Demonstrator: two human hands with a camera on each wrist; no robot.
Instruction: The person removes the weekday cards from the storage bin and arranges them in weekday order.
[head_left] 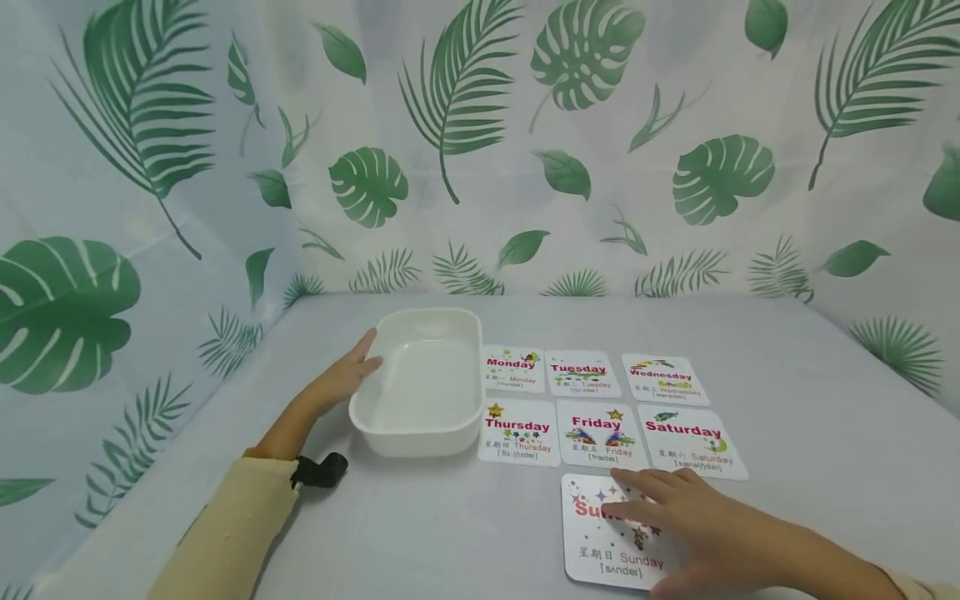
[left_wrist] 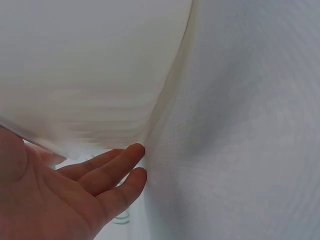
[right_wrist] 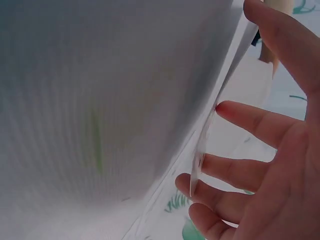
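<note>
At the left side of a white plastic basin [head_left: 420,444], my left hand [head_left: 347,375] holds its rim. The left wrist view shows several fingertips [left_wrist: 135,150] against the lower outside of the basin. My right hand [head_left: 701,529] holds the Sunday card [head_left: 600,552] by its edges, with fingers spread over its face and partly hiding the word. In the right wrist view the card is seen edge-on beside the fingers. Behind it lie the Friday card [head_left: 602,450] and the Saturday card [head_left: 690,450].
Right of the basin, two rows of weekday cards lie face up: Monday [head_left: 513,379], Tuesday [head_left: 581,383] and Wednesday [head_left: 663,389] at the back, Thursday [head_left: 517,450] in front with Friday and Saturday. Leaf-patterned curtains [head_left: 480,225] border the grey-white table [head_left: 450,525].
</note>
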